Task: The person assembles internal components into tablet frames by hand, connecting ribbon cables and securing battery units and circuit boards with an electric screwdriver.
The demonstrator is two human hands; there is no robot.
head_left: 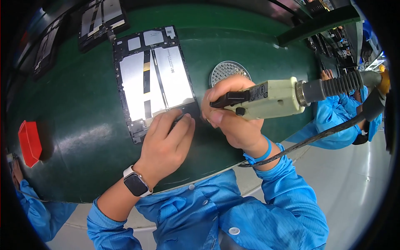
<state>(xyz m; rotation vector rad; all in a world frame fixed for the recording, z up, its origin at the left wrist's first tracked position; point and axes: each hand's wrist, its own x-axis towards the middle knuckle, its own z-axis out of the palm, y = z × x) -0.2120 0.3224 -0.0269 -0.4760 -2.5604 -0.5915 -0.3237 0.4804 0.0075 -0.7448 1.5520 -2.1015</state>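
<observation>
An opened tablet [177,71] lies on the bench, its silver inner plates and black frame facing up. My left hand [166,137] is on its lower end, with bent fingers pressed at the edge; the thumb is hidden. In my right hand [233,121] is a pale green electric screwdriver [275,99] with a black lever, lying nearly level over the bench just right of the tablet. Thumb and fingertips come together by the tool's left end, where the bit is hidden. Behind that hand sits a round perforated dish [227,68] with small bits in it, perhaps screws.
Two more opened tablets, one upright-looking [102,21] and one darker [48,46], lie at the far left. A red tray [30,143] is on the green bench [83,112]. The screwdriver's cable [316,137] crosses my right forearm. Co-workers in blue [337,121] sit on both sides.
</observation>
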